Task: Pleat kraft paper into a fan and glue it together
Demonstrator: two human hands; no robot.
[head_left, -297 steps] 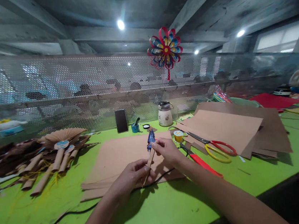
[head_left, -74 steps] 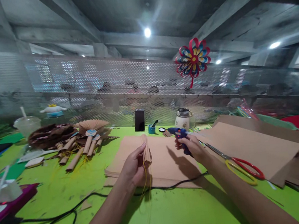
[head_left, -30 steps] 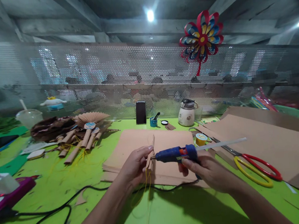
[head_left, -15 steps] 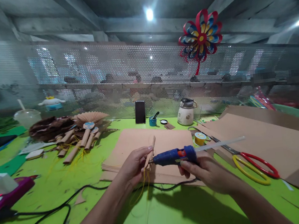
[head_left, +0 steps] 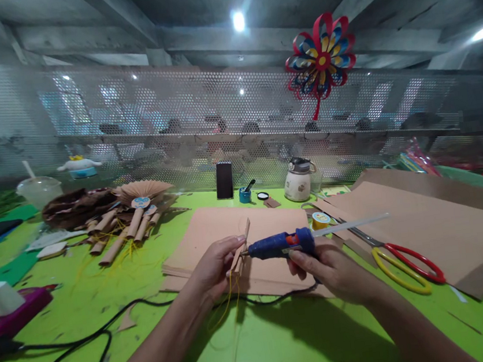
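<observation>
Between the fingers of my left hand [head_left: 217,268] is a narrow folded strip of brown paper [head_left: 242,243], tilted upward, with yellow thread [head_left: 232,298] trailing from its lower end onto the table. My right hand [head_left: 327,267] grips a blue hot glue gun [head_left: 281,245] with a clear glue stick [head_left: 351,224] poking out of its back. The nozzle points left and meets the paper strip beside my left fingertips; any glue there is too small to see. Under both hands lies a stack of brown paper sheets [head_left: 195,235].
Red and yellow scissors [head_left: 408,269] and large brown sheets [head_left: 437,217] lie at right, near a yellow thread spool [head_left: 321,220]. Paper fans with rolled handles [head_left: 141,215] are piled at left. A black cord [head_left: 142,301] crosses the table. A phone [head_left: 224,180] and bottle [head_left: 297,180] stand behind.
The whole view has shifted slightly. Along the paper strip, the glue gun's nozzle has moved up a little. Both hands keep their holds.
</observation>
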